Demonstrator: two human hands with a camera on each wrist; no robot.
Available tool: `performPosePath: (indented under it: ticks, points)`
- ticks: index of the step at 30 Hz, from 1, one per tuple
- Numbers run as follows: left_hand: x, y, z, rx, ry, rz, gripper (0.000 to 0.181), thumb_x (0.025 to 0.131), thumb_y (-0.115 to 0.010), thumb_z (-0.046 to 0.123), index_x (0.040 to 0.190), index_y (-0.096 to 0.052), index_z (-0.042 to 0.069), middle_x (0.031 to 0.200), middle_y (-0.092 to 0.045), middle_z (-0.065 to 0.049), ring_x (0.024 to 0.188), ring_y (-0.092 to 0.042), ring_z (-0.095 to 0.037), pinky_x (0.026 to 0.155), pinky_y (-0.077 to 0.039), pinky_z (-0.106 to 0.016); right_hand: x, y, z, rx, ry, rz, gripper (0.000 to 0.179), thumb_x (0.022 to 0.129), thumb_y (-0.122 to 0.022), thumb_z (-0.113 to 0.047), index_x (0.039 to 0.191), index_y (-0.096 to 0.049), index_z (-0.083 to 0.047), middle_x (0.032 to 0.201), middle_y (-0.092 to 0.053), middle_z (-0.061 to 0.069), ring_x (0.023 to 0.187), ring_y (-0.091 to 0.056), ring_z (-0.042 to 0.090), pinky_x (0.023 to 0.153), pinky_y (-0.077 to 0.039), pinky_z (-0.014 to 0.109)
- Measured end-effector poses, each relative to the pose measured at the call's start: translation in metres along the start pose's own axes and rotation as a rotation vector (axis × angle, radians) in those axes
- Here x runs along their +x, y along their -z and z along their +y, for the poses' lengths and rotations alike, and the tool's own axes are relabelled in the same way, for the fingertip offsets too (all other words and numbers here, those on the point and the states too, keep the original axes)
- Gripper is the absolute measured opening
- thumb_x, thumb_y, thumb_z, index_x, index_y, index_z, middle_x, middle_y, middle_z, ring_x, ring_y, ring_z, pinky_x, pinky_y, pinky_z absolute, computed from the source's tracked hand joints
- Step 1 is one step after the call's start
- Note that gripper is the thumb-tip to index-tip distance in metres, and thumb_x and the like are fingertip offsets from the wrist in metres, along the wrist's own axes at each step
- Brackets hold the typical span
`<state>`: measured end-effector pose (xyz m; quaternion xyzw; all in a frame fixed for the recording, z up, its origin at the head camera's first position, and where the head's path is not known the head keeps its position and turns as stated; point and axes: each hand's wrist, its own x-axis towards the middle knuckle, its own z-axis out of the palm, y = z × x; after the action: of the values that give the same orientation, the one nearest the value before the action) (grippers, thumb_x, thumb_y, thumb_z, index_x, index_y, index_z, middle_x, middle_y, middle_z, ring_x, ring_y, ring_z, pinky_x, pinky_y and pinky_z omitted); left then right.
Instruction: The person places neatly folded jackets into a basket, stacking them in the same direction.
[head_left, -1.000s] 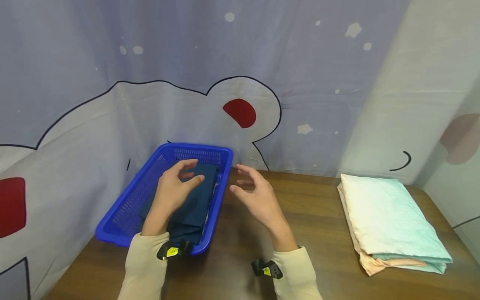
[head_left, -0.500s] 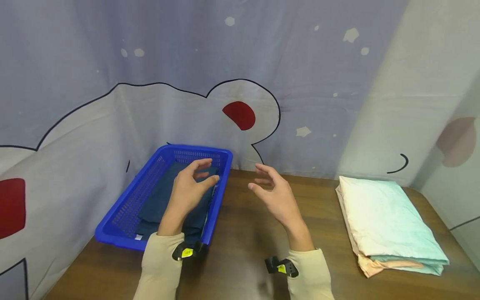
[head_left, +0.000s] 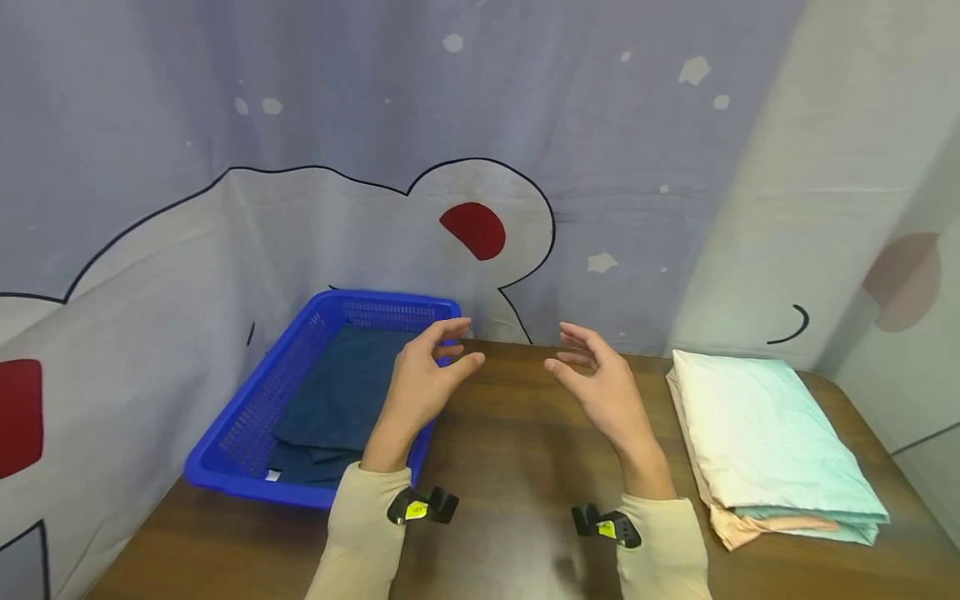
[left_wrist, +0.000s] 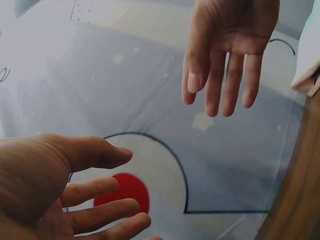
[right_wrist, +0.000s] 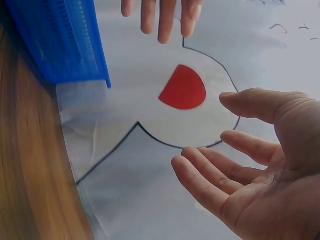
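Nearest, two cream sleeves (head_left: pixel 360 537) are ending beside two black wrist straps (head_left: pixel 422 506), each showing one yellow label. Past them, two hands are hovering apart, palms facing, fingers loosely bent and holding nothing. Both have been moving rightward since a second ago: the left hand (head_left: pixel 423 379), then in front of the basket's middle, is now overlapping its right rim, and the right hand (head_left: pixel 607 387) is coming nearer the pale cloth. One brown table (head_left: pixel 517 467) is stretching beneath both. To the left hand's left, one blue basket (head_left: pixel 247 490) is staying put, with folded dark cloth (head_left: pixel 337 400) lying inside and one white tag showing. Right of the right hand, one folded pale cloth (head_left: pixel 772 442) is lying untouched. Farthest, a patterned curtain (head_left: pixel 600 125) is hanging beyond both hands.
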<state>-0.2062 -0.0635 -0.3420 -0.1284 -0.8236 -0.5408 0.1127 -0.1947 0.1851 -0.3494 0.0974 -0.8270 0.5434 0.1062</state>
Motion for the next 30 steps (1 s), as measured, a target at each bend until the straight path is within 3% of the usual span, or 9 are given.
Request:
performPosePath:
  ticks: [7, 22, 30]
  points:
    - [0.003, -0.023, 0.006, -0.047, -0.043, -0.001, 0.049, 0.093, -0.081, 0.016, 0.14, -0.068, 0.01, 0.137, -0.07, -0.008, 0.12, -0.069, -0.031, 0.095, -0.056, -0.055, -0.002, 0.019, 0.009, -0.069, -0.014, 0.009, 0.057, 0.101, -0.075, -0.022, 0.154, -0.055, -0.011, 0.152, -0.058, 0.011, 0.13, -0.063, 0.032, 0.1, -0.052, 0.056]
    - [0.008, -0.073, 0.007, -0.143, 0.002, -0.049, 0.046, 0.094, -0.08, 0.017, 0.139, -0.069, 0.014, 0.135, -0.07, -0.011, 0.117, -0.071, -0.029, 0.092, -0.058, -0.052, -0.013, 0.072, 0.025, -0.176, -0.081, 0.034, 0.066, 0.104, -0.071, -0.033, 0.161, -0.045, -0.012, 0.158, -0.051, 0.015, 0.137, -0.056, 0.039, 0.109, -0.04, 0.068]
    - [0.009, -0.102, 0.012, -0.175, 0.019, -0.079, 0.047, 0.093, -0.081, 0.019, 0.138, -0.07, 0.017, 0.134, -0.072, -0.006, 0.116, -0.071, -0.027, 0.092, -0.058, -0.048, -0.02, 0.093, 0.037, -0.233, -0.072, 0.073, 0.065, 0.106, -0.068, -0.034, 0.161, -0.045, -0.01, 0.157, -0.051, 0.019, 0.135, -0.056, 0.043, 0.1, -0.048, 0.063]
